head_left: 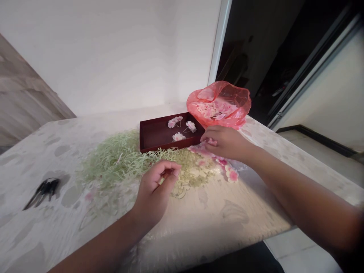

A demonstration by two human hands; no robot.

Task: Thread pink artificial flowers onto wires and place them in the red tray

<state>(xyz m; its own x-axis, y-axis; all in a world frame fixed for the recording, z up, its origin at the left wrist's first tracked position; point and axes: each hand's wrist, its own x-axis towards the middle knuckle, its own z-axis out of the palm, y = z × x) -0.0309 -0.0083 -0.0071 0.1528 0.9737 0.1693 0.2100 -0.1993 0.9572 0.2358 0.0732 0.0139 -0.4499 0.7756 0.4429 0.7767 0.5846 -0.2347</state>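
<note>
Dark red, the box [155, 132] sits on the patterned table [199, 223] with three little clusters of pale pink flowers [179, 137] inside. From where I stand, the right hand [223, 141] is curled beside the box's near right corner, over more flowers lying on the table; a scrap of pink shows at its fingers, but I can't tell whether it's pinched. The left hand [155, 191] hangs in front of the green paper shreds [113, 163], fingers bent, thumb tip together with the fingertips. Behind the right hand stands a red plastic bag [246, 110], flowers inside; keys [47, 189] lie far left.
</note>
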